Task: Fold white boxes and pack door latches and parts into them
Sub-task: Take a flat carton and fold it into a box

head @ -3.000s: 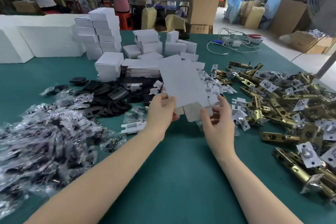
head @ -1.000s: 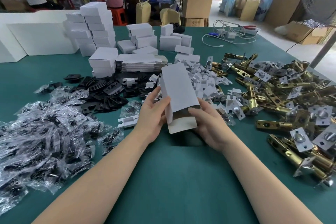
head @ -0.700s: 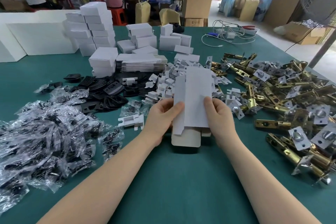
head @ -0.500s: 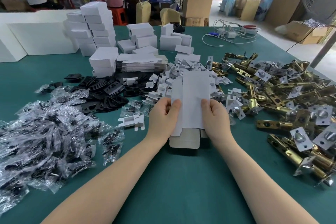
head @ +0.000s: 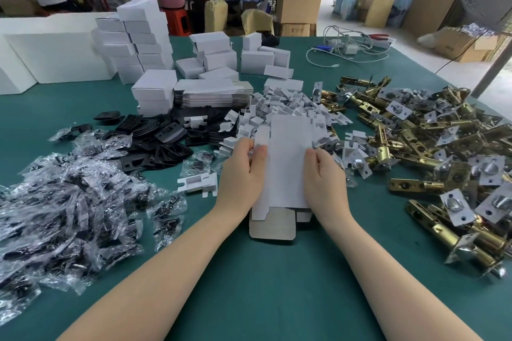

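Observation:
A half-folded white box (head: 286,163) lies on the green table (head: 263,285) in front of me, its brown-lined end flap pointing at me. My left hand (head: 242,174) grips the box's left side, the thumb pressing a side flap. My right hand (head: 325,177) grips the right side. Brass door latches (head: 432,141) are heaped to the right. White plastic parts (head: 288,111) lie just behind the box. Black plates (head: 166,138) and bagged parts (head: 74,196) lie to the left.
A stack of flat box blanks (head: 210,93) and piles of folded white boxes (head: 144,36) stand behind. Cables (head: 349,50) lie at the far right of the table. Two people work at benches in the background, among cardboard cartons.
The flat blank was opened into a sleeve, then turned and laid on the table. Both hands slid along its sides; my left thumb now presses the left side flap.

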`<action>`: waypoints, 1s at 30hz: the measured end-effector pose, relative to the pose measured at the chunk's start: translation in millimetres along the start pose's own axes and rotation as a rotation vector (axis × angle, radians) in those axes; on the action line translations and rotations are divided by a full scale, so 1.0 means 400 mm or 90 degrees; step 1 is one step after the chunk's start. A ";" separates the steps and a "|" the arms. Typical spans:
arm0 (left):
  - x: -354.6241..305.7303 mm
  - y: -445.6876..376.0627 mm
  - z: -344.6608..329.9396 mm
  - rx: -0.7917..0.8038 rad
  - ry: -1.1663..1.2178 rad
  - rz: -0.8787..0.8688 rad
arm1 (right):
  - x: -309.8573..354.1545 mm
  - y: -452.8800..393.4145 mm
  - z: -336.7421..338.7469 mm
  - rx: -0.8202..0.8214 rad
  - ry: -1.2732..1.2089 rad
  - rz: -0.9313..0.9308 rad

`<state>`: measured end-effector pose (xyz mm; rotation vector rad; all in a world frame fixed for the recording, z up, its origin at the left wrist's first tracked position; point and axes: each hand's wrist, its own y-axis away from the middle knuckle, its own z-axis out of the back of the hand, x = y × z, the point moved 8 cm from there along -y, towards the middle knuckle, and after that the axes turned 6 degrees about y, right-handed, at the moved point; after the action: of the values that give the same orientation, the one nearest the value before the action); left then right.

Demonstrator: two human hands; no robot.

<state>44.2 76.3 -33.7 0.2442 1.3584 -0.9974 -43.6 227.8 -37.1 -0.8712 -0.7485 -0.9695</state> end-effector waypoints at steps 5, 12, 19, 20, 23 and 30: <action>-0.038 0.019 -0.018 0.014 0.000 -0.075 | -0.002 -0.007 0.018 -0.008 0.027 0.001; 0.008 0.014 -0.001 -0.039 0.070 0.015 | 0.011 -0.002 0.003 0.058 0.013 0.027; 0.055 0.001 0.026 -0.071 0.208 0.134 | 0.010 0.006 -0.019 0.076 0.035 0.034; 0.044 0.006 0.008 -0.018 0.206 0.116 | 0.006 0.000 -0.005 0.049 0.015 0.033; 0.024 0.021 -0.056 0.175 0.132 0.072 | -0.020 -0.008 0.014 0.023 -0.020 0.005; 0.030 0.023 -0.072 0.194 -0.015 0.012 | -0.008 -0.002 -0.014 0.085 0.009 0.061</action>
<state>29.4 95.8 -55.2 0.4706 1.1772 -1.1876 -44.9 223.7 -42.2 -0.7757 -0.7441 -0.8306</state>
